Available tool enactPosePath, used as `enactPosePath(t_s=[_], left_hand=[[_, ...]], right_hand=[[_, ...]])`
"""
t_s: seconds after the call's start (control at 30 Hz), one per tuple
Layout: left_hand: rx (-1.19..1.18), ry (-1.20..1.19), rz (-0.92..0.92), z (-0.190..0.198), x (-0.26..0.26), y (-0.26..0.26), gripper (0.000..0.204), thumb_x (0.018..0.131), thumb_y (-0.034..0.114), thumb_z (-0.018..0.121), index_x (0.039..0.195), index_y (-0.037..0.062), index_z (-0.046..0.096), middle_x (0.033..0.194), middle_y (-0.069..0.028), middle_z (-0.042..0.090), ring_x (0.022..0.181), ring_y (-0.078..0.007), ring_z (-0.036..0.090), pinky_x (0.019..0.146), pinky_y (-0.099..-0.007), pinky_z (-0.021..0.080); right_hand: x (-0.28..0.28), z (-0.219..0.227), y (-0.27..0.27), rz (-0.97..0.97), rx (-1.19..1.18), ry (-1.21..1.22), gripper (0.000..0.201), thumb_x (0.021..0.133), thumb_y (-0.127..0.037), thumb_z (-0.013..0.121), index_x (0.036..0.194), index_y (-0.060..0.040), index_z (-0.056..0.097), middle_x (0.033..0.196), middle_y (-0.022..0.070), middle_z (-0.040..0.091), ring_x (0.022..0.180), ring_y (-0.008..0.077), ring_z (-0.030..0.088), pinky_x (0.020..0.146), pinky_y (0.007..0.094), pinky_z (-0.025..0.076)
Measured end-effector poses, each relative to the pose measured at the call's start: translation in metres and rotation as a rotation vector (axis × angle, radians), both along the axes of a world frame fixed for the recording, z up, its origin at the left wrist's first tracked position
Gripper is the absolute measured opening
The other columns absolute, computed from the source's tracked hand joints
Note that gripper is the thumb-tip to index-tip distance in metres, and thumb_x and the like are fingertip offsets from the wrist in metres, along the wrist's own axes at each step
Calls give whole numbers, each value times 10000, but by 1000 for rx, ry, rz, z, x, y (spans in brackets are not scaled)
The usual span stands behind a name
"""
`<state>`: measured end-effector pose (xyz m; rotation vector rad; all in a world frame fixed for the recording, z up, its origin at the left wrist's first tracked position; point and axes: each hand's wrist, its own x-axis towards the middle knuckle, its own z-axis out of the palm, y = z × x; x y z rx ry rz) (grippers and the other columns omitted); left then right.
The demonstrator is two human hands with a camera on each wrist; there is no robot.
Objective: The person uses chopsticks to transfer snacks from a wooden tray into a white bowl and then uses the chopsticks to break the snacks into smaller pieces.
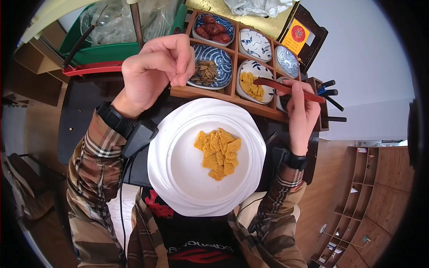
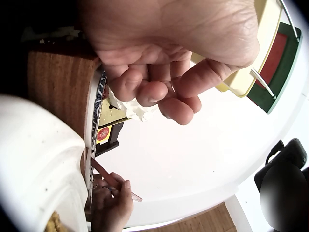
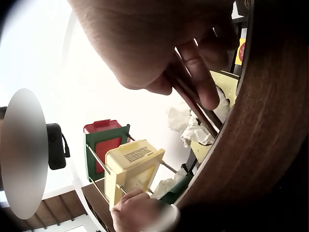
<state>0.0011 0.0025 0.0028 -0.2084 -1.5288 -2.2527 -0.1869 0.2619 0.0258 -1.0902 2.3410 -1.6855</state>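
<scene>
In the head view my right hand (image 1: pixel 300 114) grips a reddish-brown wooden utensil (image 1: pixel 286 88), its tip at the yellow pieces (image 1: pixel 251 87) in a patterned white bowl (image 1: pixel 267 77). The right wrist view shows two slim wooden arms (image 3: pixel 194 107) between the fingers. My left hand (image 1: pixel 156 69) is raised beside the blue bowl of flat seeds (image 1: pixel 206 71), fingers loosely curled and thumb close to them; no object shows in it. A large white plate (image 1: pixel 159 156) below both hands bears a heap of orange-yellow crisps (image 1: pixel 219 152).
A divided wooden box (image 1: pixel 201 93) holds the small bowls, including one of red dates (image 1: pixel 213 30). Behind it lies a gold tray (image 1: pixel 266 23) with crumpled white plastic. A green basket (image 1: pixel 105 54) stands at back left; black-handled tools (image 1: pixel 331 92) stick out at right.
</scene>
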Motion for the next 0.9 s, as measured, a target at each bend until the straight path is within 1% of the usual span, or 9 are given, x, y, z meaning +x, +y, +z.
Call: enactPosePath(t_s=[0.03, 0.1, 0.13, 0.2, 0.33, 0.4, 0.5, 0.83, 0.9], left_hand=[[8, -1, 0, 0, 0, 0, 87, 763, 149, 495, 715, 80, 476, 643, -57, 525, 599, -136, 441, 575, -256, 356], [12, 1, -4, 0, 0, 0, 88, 763, 150, 495, 714, 80, 476, 643, -57, 526, 599, -136, 441, 576, -256, 356], [16, 3, -8, 0, 0, 0, 89, 762, 151, 495, 713, 79, 476, 643, -58, 526, 599, -136, 441, 576, -256, 356], [15, 2, -3, 0, 0, 0, 89, 761, 151, 495, 713, 79, 476, 643, -58, 527, 598, -136, 441, 577, -256, 356], [-1, 1, 7, 1, 0, 0, 87, 763, 148, 493, 711, 80, 477, 644, -58, 530, 598, -137, 443, 580, -255, 358], [-5, -3, 9, 1, 0, 0, 87, 764, 147, 492, 711, 80, 477, 644, -58, 531, 598, -137, 443, 581, -254, 359], [-9, -7, 11, 1, 0, 0, 87, 766, 146, 491, 711, 80, 478, 645, -58, 532, 599, -137, 444, 582, -254, 361], [20, -4, 7, 1, 0, 1, 89, 772, 144, 494, 717, 76, 477, 650, -63, 528, 604, -138, 444, 582, -255, 357], [19, -6, 8, 1, 0, 1, 89, 773, 144, 494, 717, 77, 477, 649, -63, 527, 603, -138, 443, 581, -254, 357]], right_hand=[[1, 0, 1, 0, 0, 0, 228, 1038, -199, 567, 1039, -14, 701, 835, 10, 697, 605, 15, 447, 553, 181, 334], [3, 1, 4, 86, -25, 180, 156, 1000, -103, 589, 1018, 10, 695, 890, 46, 698, 663, 58, 557, 619, 192, 430], [3, -1, 5, 87, -25, 180, 156, 1000, -103, 589, 1018, 10, 695, 890, 46, 698, 663, 58, 557, 619, 192, 430], [2, -5, 7, 170, -82, 246, 118, 961, -42, 604, 999, 21, 696, 925, 56, 695, 738, 91, 623, 677, 220, 486], [3, -4, 9, 204, -74, 219, 92, 914, -17, 634, 958, 24, 704, 880, 54, 690, 733, 104, 618, 661, 240, 487], [1, -5, 9, 252, -20, 349, 79, 863, 9, 645, 920, 23, 699, 832, 70, 677, 711, 139, 619, 644, 248, 481], [5, 0, 5, 235, 17, 404, 86, 825, 24, 649, 898, 21, 696, 797, 94, 658, 684, 180, 615, 633, 258, 478], [7, 5, 3, 200, 79, 466, 118, 827, 30, 654, 932, 0, 699, 820, 102, 660, 681, 200, 626, 631, 262, 491], [5, 4, 2, 201, 80, 543, 134, 828, 40, 654, 945, -4, 702, 828, 101, 662, 676, 200, 625, 628, 262, 492]])
